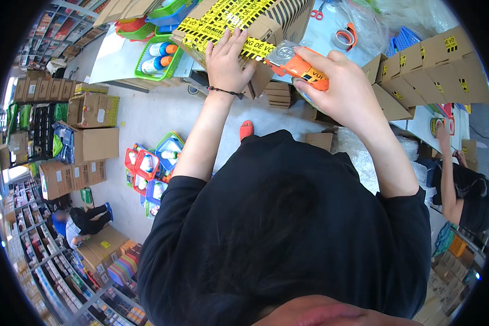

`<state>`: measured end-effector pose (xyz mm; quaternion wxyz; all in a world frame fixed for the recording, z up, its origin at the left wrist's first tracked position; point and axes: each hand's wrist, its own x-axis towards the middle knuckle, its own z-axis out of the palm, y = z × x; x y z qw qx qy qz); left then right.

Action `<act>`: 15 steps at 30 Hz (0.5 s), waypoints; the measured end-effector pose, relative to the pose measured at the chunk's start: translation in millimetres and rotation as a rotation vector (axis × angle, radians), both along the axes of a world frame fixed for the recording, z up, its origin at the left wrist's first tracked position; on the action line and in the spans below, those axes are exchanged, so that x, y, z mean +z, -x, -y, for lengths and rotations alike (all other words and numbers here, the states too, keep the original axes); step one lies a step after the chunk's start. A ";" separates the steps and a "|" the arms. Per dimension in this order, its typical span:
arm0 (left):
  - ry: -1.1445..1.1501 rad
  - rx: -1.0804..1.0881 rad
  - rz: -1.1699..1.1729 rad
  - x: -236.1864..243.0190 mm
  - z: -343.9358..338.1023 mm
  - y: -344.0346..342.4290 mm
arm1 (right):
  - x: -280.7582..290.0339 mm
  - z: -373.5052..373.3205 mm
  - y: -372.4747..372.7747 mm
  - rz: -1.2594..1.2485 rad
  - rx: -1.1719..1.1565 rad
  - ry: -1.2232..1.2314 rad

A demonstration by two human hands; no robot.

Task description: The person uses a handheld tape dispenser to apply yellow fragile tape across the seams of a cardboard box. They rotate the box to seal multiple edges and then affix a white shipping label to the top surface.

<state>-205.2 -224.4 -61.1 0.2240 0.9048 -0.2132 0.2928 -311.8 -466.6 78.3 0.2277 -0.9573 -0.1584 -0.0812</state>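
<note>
A cardboard box (pixel 269 33) stands on the table at the top middle, its upper side largely covered with yellow-and-black printed tape. My left hand (pixel 226 61) lies with fingers spread on the taped near edge of the box. My right hand (pixel 337 81) is closed around an orange tape dispenser (pixel 304 68) just right of the box. A strip of the yellow tape (pixel 255 49) runs from beside my left fingers to the dispenser's roll. How much of the strip is stuck down I cannot tell.
On the table left of the box, a green basket (pixel 143 72) holds orange-capped bottles. Behind the dispenser lie another tape dispenser (pixel 344 39) and red scissors (pixel 317 13). Folded cartons (pixel 429 65) stand at right. Stacked baskets (pixel 146 165) are on the floor. A co-worker (pixel 456 185) works at right.
</note>
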 end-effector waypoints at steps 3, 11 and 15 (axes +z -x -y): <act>-0.004 -0.001 0.008 -0.1 1.6 -1.2 | -14.2 9.6 3.6 0.015 0.015 0.022; -0.067 -0.073 0.004 -5.1 -7.2 -8.4 | -79.1 30.1 21.8 0.009 -0.005 -0.019; -0.355 -0.160 -0.013 7.8 -16.5 -13.5 | -138.6 63.8 52.5 0.036 -0.011 -0.117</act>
